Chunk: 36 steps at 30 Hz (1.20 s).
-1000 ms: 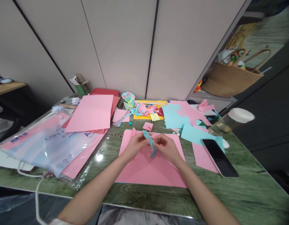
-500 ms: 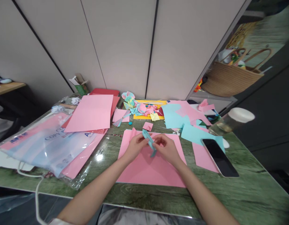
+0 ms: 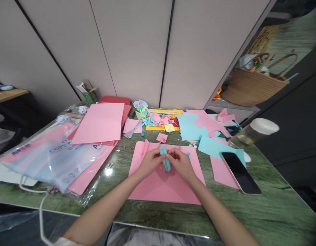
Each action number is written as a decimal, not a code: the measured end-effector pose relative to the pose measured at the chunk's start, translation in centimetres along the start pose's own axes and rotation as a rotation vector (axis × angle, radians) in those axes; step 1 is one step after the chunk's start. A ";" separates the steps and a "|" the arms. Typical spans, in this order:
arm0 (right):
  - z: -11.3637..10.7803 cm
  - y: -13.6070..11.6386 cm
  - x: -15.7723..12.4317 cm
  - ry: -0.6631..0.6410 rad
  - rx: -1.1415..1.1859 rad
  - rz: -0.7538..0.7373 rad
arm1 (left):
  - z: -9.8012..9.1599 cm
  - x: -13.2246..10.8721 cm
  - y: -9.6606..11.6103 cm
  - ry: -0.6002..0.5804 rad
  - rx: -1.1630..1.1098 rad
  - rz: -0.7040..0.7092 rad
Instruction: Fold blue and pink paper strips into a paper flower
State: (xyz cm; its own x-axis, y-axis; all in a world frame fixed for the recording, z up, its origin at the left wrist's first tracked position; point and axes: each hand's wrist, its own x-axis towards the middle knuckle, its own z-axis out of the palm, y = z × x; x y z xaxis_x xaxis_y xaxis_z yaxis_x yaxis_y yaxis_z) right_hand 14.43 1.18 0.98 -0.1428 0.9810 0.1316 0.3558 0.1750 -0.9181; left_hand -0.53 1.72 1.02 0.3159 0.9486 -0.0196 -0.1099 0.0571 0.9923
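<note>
Both hands pinch a narrow folded strip of light-blue paper [image 3: 166, 165] from either side, tilted above a pink sheet. My left hand [image 3: 151, 162] closes on its left edge, thumb in front. On the other edge, the thumb and fingertips of my right hand [image 3: 182, 164] are closed. Beneath them the pink sheet [image 3: 163, 188] lies flat on the table, with a raised pink fold [image 3: 145, 147] near its upper left. A small folded pink square [image 3: 161, 137] sits just beyond the sheet. Part of a small blue piece [image 3: 189, 154] shows behind my right hand.
To the left lie stacked pink sheets [image 3: 99, 123] and a plastic copy-paper bag [image 3: 58, 153]. Paper flowers [image 3: 150, 118] and a yellow tray [image 3: 175, 127] stand at the back. On the right are blue paper [image 3: 216, 145], a phone [image 3: 241, 172] and a lidded cup [image 3: 251, 133].
The blue paper strip has turned more upright and looks more compact; its loose lower end no longer hangs out. Both hands stay close together over the pink sheet.
</note>
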 end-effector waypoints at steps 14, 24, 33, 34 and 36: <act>-0.4 0.0 0.3 -0.074 0.218 0.034 | -0.4 0.0 0.4 -0.171 -0.182 -0.047; -0.6 -0.2 0.5 -0.105 0.292 0.091 | -0.4 -0.2 0.8 -0.155 -0.216 -0.064; -0.6 -0.2 0.5 -0.123 0.371 0.131 | -0.3 -0.1 0.9 -0.165 -0.222 -0.064; -0.6 -0.2 0.5 -0.130 0.399 0.141 | -0.3 -0.1 0.9 -0.170 -0.221 -0.067; -0.6 -0.1 0.5 -0.150 0.474 0.165 | -0.4 -0.1 0.9 -0.176 -0.218 -0.071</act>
State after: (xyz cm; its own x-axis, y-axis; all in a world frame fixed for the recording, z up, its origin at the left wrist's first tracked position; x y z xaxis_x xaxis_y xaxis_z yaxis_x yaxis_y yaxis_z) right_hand 14.89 1.69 1.34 -0.2630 0.9634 -0.0524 -0.0670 -0.0725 -0.9951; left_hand -1.02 1.78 1.88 0.4863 0.8725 -0.0480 -0.2752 0.2051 0.9392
